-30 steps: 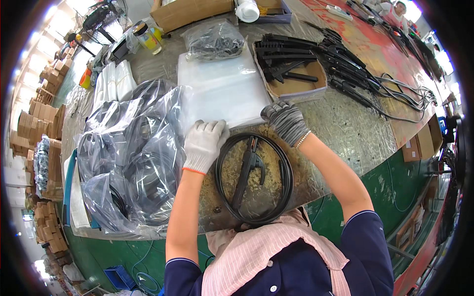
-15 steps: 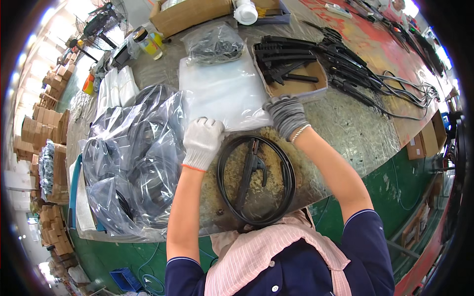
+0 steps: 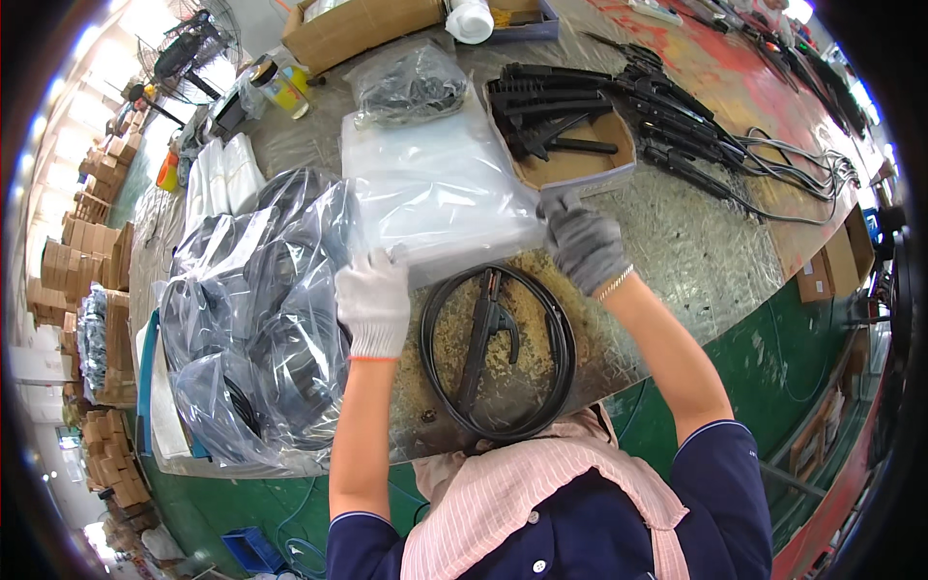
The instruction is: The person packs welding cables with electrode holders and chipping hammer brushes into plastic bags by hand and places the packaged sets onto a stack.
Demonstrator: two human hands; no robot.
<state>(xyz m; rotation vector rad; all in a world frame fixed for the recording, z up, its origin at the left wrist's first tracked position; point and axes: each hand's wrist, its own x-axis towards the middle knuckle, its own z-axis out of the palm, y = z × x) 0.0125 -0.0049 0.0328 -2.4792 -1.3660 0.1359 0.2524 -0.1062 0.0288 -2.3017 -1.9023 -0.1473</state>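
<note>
A stack of clear plastic bags [image 3: 435,184] lies flat on the table in front of me. My left hand [image 3: 375,302], in a white knit glove, has its fingers closed at the stack's near left corner. At the near right corner, my right hand [image 3: 586,244], in a grey striped glove, pinches the bag edge. Between my forearms rests a coiled black cable [image 3: 431,362], with a black welding electrode holder [image 3: 480,343] lying inside the loop. On top of the stack's far end sits a clear bag of small dark parts [image 3: 414,85].
Bagged black cable coils [image 3: 280,309] are heaped on the left. An open cardboard box [image 3: 580,172] of black handles stands at the right, beside more black holders with grey cables [image 3: 677,126]. Farther back are a large carton [image 3: 362,37] and a yellow-labelled jar [image 3: 282,92].
Both hands have drawn nearer to me and farther apart, the left one leftward, the right one rightward. The bag's near edge has come with them.
</note>
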